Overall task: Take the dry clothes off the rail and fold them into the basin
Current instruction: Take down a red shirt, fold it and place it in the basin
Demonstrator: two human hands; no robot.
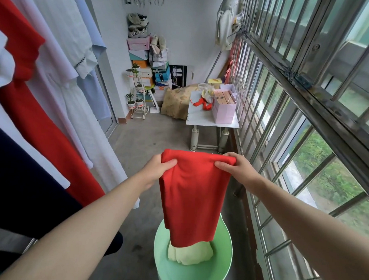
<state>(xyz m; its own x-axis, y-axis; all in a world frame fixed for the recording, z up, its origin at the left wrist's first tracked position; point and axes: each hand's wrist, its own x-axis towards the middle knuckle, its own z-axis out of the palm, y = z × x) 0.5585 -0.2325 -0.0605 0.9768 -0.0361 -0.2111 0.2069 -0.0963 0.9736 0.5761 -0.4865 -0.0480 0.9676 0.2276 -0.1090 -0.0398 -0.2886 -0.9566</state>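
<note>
A folded red garment (192,195) hangs in the air above the green basin (220,266). My left hand (157,169) grips its top left corner and my right hand (234,168) grips its top right corner. Its lower edge hangs down over a folded pale yellow garment (190,255) that lies inside the basin. At the left, more clothes hang in a row: a red garment (38,120), white dresses (75,92) and a dark navy one (18,185).
A metal window grille (296,123) runs along the right side. Ahead stands a small table (203,118) with a pink paper bag (224,109). Stacked boxes (146,68) and a plant stand (138,99) fill the far corner. The bare concrete floor (149,138) lies between.
</note>
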